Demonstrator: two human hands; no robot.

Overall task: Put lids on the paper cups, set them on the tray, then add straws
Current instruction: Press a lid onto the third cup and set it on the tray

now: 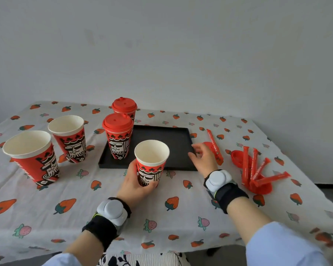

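Note:
My left hand grips an open, lidless red paper cup standing on the cloth just in front of the black tray. My right hand hovers at the tray's right edge, fingers spread, over a red lid that it partly hides; whether it touches the lid I cannot tell. Two cups with red lids stand at the tray's left side, one behind the other. Two lidless cups stand on the left. Red wrapped straws lie on the right over more red lids.
A strawberry-print cloth covers the table, which ends at a plain white wall behind. One straw lies apart beside the tray's right edge. The table's near edge runs just in front of my wrists.

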